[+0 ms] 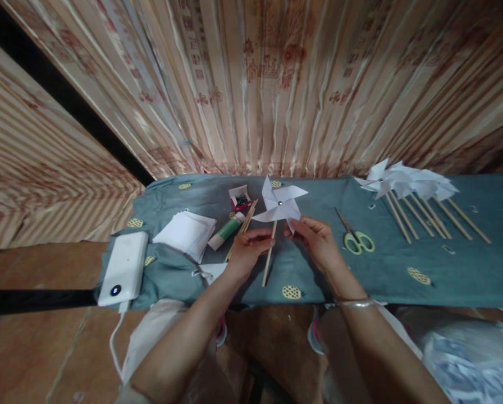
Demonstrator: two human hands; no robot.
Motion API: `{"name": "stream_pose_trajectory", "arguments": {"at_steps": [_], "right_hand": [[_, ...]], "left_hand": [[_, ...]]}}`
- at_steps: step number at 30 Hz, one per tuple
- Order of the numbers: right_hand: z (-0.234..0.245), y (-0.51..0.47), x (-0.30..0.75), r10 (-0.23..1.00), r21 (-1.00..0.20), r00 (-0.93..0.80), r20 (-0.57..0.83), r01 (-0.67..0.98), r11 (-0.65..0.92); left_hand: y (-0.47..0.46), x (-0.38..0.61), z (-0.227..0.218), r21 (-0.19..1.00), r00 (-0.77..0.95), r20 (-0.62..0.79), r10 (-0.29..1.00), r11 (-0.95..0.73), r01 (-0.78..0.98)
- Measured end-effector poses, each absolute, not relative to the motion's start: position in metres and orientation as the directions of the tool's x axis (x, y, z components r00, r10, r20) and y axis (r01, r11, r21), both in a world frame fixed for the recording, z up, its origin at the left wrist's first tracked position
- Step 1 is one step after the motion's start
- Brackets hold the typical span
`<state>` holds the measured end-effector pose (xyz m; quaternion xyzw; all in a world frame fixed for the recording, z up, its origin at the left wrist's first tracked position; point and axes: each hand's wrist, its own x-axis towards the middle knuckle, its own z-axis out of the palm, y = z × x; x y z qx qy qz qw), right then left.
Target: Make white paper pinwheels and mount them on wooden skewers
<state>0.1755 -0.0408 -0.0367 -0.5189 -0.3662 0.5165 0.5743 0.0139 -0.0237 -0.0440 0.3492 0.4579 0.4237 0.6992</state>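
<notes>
A white paper pinwheel with a pin at its centre stands on a thin wooden stick in front of me. My left hand pinches the stick just below the paper blades. With thumb and fingers, my right hand grips the tip of the pinwheel's lower right blade. Left of the stick lie a green and white glue stick, several loose wooden sticks and a small open red box of dark pins. Scissors with green handles rest to the right of my right hand.
Several finished-looking pinwheels lie overlapped at the right. A stack of white paper and a white power bank with a cable are on the left. A green cloth covers the narrow table; a patterned curtain hangs behind.
</notes>
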Motion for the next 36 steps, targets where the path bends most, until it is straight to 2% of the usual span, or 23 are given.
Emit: {"name": "stream_pose_trajectory", "arguments": {"at_steps": [22,29,34,36], "right_hand": [[-0.036,-0.045,0.162,0.985,-0.990,0.145,-0.094,-0.122,-0.077],[-0.037,-0.052,0.161,0.997,-0.999,0.069,-0.032,0.022,-0.034],[-0.038,-0.066,0.157,1.000,-0.958,-0.023,0.014,0.285,0.020],[-0.037,-0.071,0.156,0.999,-0.939,-0.038,0.025,0.343,0.036]], "left_hand": [[-0.026,0.016,-0.038,0.864,0.253,-0.299,0.920,0.373,-0.337],[-0.027,0.015,-0.036,0.874,0.225,-0.291,0.930,0.354,-0.332],[-0.028,0.012,-0.033,0.876,0.181,-0.281,0.942,0.329,-0.352],[-0.029,0.011,-0.030,0.877,0.180,-0.275,0.944,0.323,-0.356]]}}
